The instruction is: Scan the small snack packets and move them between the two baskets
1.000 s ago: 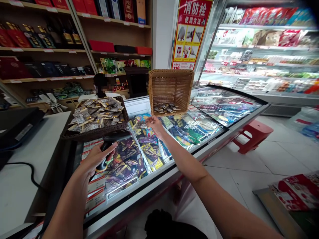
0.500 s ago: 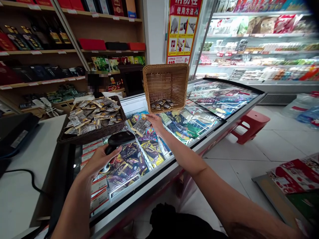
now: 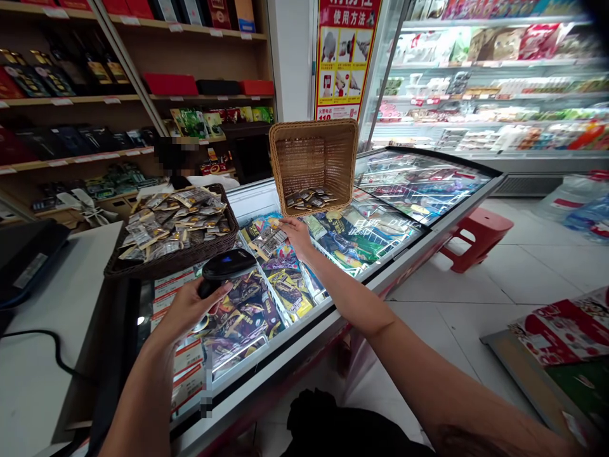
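Note:
My left hand [image 3: 188,308] is closed around the handle of a black barcode scanner [image 3: 228,264], its head toward the right and a small blue light on top. Beyond it, my right hand [image 3: 299,237] pinches a small clear-and-gold snack packet [image 3: 269,242] above the freezer's glass top. A dark wicker basket [image 3: 195,259], heaped with similar packets [image 3: 176,219], lies to the left of the scanner. Just behind my right hand, a tan wicker basket [image 3: 311,155] is tipped with its opening toward me, with some packets [image 3: 311,198] inside.
Under the glass of the chest freezer [image 3: 285,336] are wrapped ice creams. A white counter [image 3: 42,355] with a black device [image 3: 28,260] is at left. A person [image 3: 174,162] is behind the dark basket. A red stool [image 3: 476,235] and red carton [image 3: 561,330] are at right.
A blue light now shows on the scanner's top, which looked dark before. The view has shifted slightly; both hands keep nearly the same positions.

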A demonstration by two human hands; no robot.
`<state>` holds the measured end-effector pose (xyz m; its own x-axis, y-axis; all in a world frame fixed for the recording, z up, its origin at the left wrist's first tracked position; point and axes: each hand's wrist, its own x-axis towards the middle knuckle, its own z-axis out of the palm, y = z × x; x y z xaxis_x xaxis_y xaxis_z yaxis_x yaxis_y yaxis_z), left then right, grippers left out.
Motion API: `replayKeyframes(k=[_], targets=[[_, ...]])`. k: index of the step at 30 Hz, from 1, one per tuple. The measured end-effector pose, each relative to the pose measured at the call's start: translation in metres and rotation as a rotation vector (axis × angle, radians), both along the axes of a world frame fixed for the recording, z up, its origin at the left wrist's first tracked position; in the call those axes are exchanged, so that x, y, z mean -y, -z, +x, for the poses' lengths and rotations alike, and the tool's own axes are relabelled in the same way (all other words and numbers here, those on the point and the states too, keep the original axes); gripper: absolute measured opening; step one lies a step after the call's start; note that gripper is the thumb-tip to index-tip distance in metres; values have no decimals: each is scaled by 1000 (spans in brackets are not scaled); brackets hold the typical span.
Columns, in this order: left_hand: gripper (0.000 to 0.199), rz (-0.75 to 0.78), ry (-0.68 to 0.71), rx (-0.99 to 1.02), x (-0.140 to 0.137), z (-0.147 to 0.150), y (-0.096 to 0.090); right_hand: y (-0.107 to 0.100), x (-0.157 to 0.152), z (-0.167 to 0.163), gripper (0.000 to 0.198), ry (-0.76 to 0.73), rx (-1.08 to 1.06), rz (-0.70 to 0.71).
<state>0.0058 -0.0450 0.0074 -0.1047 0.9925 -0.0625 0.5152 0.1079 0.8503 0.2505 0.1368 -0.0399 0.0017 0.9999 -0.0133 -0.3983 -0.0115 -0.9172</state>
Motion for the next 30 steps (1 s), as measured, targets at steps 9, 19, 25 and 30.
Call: replayKeyframes(k=[9,19,25,30], targets=[[65,-35,-28,31,1,5,-6,-2,-1,2,21,5,13,-3],[62,118,-287,185,4,5,-2,14,-19,-8,24,290,-78,-132],[61,90,-368,116,-1,-13,-5,-29,-73,27,9,617,-165,-284],[66,181,-371,72,1,-1,2,-56,-107,39,10,670,-65,-251]])
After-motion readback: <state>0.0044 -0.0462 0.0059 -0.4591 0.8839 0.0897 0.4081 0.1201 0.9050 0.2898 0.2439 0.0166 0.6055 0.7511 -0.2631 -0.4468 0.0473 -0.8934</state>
